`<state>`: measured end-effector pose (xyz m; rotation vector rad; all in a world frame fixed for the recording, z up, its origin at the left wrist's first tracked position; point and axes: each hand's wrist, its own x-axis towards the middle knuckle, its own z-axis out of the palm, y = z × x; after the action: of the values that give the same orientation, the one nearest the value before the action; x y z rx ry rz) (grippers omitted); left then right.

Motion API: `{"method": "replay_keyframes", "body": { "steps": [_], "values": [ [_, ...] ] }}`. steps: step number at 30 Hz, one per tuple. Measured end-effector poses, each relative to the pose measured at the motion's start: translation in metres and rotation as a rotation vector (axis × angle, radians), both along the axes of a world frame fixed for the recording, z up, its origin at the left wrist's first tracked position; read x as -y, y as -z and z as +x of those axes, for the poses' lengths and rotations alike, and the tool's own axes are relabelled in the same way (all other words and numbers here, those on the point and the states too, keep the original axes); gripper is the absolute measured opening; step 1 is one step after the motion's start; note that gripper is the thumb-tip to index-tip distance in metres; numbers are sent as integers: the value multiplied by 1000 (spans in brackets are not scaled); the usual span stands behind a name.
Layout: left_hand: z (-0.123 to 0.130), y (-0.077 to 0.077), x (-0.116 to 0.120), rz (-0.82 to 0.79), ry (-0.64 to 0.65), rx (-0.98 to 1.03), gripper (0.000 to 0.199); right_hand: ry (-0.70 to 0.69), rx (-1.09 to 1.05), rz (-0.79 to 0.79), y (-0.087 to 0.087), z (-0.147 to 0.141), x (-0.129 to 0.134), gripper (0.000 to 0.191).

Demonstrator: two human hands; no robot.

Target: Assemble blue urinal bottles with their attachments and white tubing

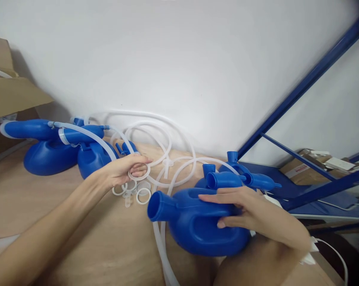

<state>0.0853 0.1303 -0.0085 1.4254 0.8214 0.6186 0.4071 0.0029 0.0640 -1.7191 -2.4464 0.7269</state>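
My left hand point(134, 169) is closed on a translucent white ring point(139, 177), above several loose rings and small clear plastic parts point(128, 197) on the wooden table. My right hand point(233, 204) grips a large blue plastic bottle point(207, 238) from its right side, fingers over its top and handle. The bottle's open neck point(160, 206) points left, toward the rings. Behind it stand more blue bottles point(225, 179) with open mouths.
Blue bottles point(49, 159) with white tubes attached stand at the left, beside a cardboard box point(15, 95). Coiled white tubing point(194, 159) lies along the wall. A blue metal frame point(304, 85) with a shelf is on the right.
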Motion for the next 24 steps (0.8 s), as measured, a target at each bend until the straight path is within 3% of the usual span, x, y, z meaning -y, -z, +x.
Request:
{"method": "replay_keyframes", "body": {
  "steps": [3, 7, 9, 11, 14, 17, 21, 24],
  "values": [
    [-16, -1, -7, 205, 57, -256, 59, 134, 51, 118, 4, 15, 10, 57],
    [-19, 8, -10, 607, -84, -827, 48, 176, -1, 163, 5, 20, 9, 58],
    [-16, 16, -10, 630, -57, -1048, 36, 203, -38, 166, 3, 17, 6, 59],
    [-13, 23, -9, 595, 3, -1148, 22, 229, -54, 181, 0, 12, 2, 61],
    [-11, 24, -6, 566, 72, -1166, 13, 219, -53, 228, -3, 6, -3, 61],
    [-14, 11, 1, 582, 100, -1101, 25, 185, -39, 272, -3, 1, -9, 59],
    [-21, -11, 11, 566, 181, -671, 63, 156, 7, 333, 0, -5, -20, 50],
    [-24, -16, 10, 564, 195, -506, 57, 118, 9, 328, 1, -10, -26, 43]
  ]
}}
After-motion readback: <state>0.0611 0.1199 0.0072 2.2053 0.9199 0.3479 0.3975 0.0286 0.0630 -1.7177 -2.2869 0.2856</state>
